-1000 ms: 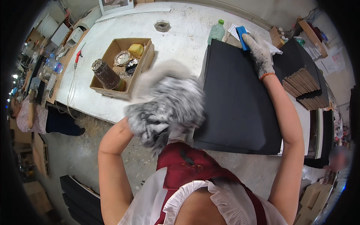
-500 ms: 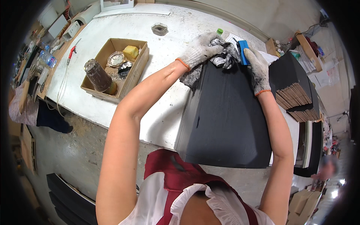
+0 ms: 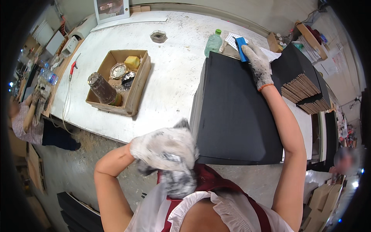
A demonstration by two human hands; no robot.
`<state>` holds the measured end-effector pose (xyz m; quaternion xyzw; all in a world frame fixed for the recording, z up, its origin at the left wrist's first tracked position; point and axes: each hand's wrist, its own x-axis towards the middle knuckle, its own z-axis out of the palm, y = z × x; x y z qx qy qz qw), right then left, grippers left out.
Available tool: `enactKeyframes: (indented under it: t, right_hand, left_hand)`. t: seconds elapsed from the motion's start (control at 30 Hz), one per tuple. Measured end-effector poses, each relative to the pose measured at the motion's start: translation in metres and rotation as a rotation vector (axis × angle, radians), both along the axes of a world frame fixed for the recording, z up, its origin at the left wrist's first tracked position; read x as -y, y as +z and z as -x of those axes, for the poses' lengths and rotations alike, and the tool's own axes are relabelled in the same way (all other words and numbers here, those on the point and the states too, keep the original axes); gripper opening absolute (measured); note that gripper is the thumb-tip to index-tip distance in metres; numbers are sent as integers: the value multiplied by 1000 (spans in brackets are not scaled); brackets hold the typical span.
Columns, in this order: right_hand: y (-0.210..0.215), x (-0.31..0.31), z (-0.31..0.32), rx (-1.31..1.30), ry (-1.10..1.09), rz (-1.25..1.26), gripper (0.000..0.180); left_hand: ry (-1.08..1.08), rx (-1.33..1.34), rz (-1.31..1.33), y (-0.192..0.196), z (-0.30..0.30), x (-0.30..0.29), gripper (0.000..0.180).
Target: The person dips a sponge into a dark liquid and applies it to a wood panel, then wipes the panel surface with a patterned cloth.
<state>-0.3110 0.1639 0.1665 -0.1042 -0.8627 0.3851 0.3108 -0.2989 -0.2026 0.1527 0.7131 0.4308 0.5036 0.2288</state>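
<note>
My left hand [image 3: 160, 145], in a whitish knit glove smudged with black, is closed round a black-stained white rag [image 3: 177, 183] at the near left edge of the black panels. Part of the rag hangs in front of my apron. At the far end of the stack, my right hand [image 3: 258, 63], in a dirty glove with an orange cuff, grips a flat blue tool [image 3: 241, 48]; its exact kind is unclear. Between my arms lies a stack of black panels [image 3: 239, 116], its top face dark and smooth.
On the white table [image 3: 166, 85] stands a cardboard box [image 3: 141, 83] holding a grimy cup, a round lid and a yellow lump. A green bottle [image 3: 213, 42] is beyond the panels. More black panels [image 3: 301, 81] are stacked right. Another person [image 3: 29, 123] works at far left.
My left hand has come back toward my body with the rag, off the panels' far end. The right hand has shifted slightly up and left with the blue tool, and the bottle now shows.
</note>
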Motion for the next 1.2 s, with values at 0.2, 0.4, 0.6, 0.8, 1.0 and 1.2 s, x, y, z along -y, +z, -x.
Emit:
enactKeyframes:
  t: [0.2, 0.4, 0.6, 0.8, 1.0, 1.2]
  right_hand:
    - [15, 14, -5, 140, 3, 23, 57]
    - [16, 26, -11, 100, -86, -197, 61]
    - [34, 51, 15, 256, 40, -590, 58]
    - [38, 59, 33, 397, 21, -611, 55]
    - [39, 49, 24, 416, 5, -627, 53]
    - [45, 4, -26, 432, -88, -615, 53]
  left_hand:
    - [376, 224, -20, 9, 31, -32, 20]
    - [380, -325, -204, 7, 24, -93, 21]
    - [384, -344, -246, 1, 26, -103, 23]
    - [383, -345, -283, -3, 24, -109, 24]
    - [387, -349, -289, -2, 23, -107, 26]
    - [374, -359, -275, 2, 21, -109, 27]
